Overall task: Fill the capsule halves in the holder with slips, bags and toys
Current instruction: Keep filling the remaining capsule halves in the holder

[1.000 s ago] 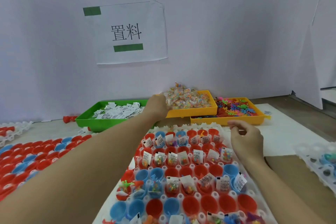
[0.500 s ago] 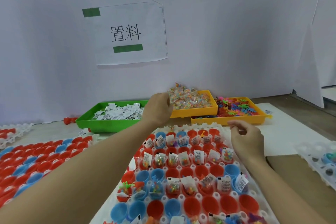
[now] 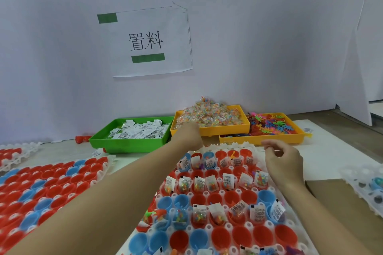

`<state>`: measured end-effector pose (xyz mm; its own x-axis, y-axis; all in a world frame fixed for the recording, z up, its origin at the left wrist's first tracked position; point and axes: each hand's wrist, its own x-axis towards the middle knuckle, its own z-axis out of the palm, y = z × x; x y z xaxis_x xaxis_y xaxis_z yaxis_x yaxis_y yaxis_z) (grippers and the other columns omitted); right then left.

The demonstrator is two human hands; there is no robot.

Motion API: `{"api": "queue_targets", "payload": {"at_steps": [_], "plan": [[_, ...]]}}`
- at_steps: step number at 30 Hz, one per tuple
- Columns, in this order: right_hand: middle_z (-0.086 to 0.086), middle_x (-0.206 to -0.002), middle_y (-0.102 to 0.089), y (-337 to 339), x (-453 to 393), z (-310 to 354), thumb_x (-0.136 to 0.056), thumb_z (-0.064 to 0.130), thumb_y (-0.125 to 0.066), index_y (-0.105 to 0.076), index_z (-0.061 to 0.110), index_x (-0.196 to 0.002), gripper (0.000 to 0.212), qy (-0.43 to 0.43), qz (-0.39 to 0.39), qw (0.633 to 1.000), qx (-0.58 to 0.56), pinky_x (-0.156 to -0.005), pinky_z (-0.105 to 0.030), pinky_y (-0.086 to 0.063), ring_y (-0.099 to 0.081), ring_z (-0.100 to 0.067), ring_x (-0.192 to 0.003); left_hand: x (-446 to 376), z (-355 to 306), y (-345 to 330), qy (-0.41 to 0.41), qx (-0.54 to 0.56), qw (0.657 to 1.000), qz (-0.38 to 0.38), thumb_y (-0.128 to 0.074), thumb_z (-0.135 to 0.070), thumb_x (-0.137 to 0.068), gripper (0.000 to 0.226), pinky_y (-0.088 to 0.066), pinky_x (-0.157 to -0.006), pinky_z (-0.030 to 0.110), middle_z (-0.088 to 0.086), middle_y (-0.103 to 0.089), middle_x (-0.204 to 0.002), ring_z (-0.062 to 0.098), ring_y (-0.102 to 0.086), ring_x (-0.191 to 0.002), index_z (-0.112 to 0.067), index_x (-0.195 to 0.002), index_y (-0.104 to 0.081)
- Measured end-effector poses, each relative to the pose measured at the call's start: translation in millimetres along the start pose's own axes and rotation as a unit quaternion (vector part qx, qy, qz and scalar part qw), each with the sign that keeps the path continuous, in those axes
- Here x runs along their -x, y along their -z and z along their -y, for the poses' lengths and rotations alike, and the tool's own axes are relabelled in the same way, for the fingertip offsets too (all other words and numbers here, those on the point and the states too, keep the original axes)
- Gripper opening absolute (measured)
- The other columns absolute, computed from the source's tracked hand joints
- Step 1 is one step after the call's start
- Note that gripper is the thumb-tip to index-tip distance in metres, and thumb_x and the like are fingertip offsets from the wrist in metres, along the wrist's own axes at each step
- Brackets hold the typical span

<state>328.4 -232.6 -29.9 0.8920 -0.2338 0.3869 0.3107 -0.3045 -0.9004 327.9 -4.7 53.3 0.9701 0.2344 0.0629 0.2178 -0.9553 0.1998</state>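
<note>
At 12 o'clock of the white plastic capsule holder [image 3: 209, 193], left hand [image 3: 189, 136] reaches the yellow tray of small clear bead bags [image 3: 209, 117]; grip unclear. Right hand [image 3: 284, 161] hovers at holder's 1 o'clock, fingers loosely curled, apparently empty. Red and blue capsule halves [image 3: 238, 198] partly filled.

Pale lavender wall [image 3: 269, 37] behind; a paper sign [image 3: 149, 41] with two green tape strips is fixed to it. Brown tabletop [image 3: 348, 124], evenly lit.

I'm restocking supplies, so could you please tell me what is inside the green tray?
The green tray holds a loose pile of white printed slips. Anything beneath the pile, and the tray's floor, is covered.
</note>
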Motion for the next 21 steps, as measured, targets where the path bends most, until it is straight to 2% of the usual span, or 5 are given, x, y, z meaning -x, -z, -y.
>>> {"api": "queue_targets", "payload": {"at_steps": [4,7,10,13,21], "plan": [[0.010,-0.089,-0.064,0,0,-1,-0.097,0.007,-0.053,-0.071,0.022,-0.097,0.023,-0.002,-0.003,1.000,0.001,-0.062,-0.014,-0.038,-0.055,0.000,-0.081,10,7,19,-0.003,0.108,0.994,-0.033,-0.066,-0.019,-0.091,0.016,-0.046,-0.045,0.018,0.004,-0.063,-0.072,0.015,-0.062,-0.060,-0.005,-0.084,-0.064],[0.008,-0.092,-0.065,0,-1,-2,-0.097,0.007,-0.054,-0.072,0.020,-0.099,0.022,-0.003,-0.005,1.000,0.000,-0.063,-0.014,-0.037,-0.054,0.000,-0.082,37,15,30,-0.020,0.239,0.963,-0.120,-0.061,-0.023,-0.096,0.016,-0.050,-0.049,0.016,0.003,-0.067,-0.078,0.016,-0.063,-0.062,-0.009,-0.088,-0.064],[0.007,-0.093,-0.065,-1,-1,-4,-0.097,0.008,-0.054,-0.072,0.020,-0.100,0.022,0.000,-0.008,1.000,0.002,-0.063,-0.015,-0.037,-0.054,0.001,-0.081,73,33,37,0.000,0.421,0.897,-0.131,-0.062,-0.018,-0.096,0.017,-0.060,-0.067,0.031,0.010,-0.074,-0.081,0.025,-0.072,-0.075,-0.004,-0.087,-0.064],[0.007,-0.094,-0.065,0,-1,-4,-0.097,0.008,-0.053,-0.072,0.021,-0.100,0.023,0.003,-0.007,1.000,0.009,-0.064,-0.016,-0.039,-0.054,-0.004,-0.081,120,62,43,0.009,0.550,0.826,-0.120,-0.064,-0.016,-0.095,0.013,-0.059,-0.066,0.025,0.012,-0.075,-0.080,0.024,-0.073,-0.075,-0.003,-0.096,-0.067],[0.003,-0.098,-0.064,3,2,4,-0.097,0.008,-0.053,-0.072,0.019,-0.101,0.022,0.004,0.005,1.000,0.027,-0.080,-0.032,-0.044,-0.056,-0.017,-0.095,236,111,38,0.017,0.514,0.843,-0.159,-0.067,-0.009,-0.083,0.014,-0.056,-0.063,0.023,0.010,-0.073,-0.081,0.022,-0.068,-0.068,-0.017,-0.083,-0.078]]}}
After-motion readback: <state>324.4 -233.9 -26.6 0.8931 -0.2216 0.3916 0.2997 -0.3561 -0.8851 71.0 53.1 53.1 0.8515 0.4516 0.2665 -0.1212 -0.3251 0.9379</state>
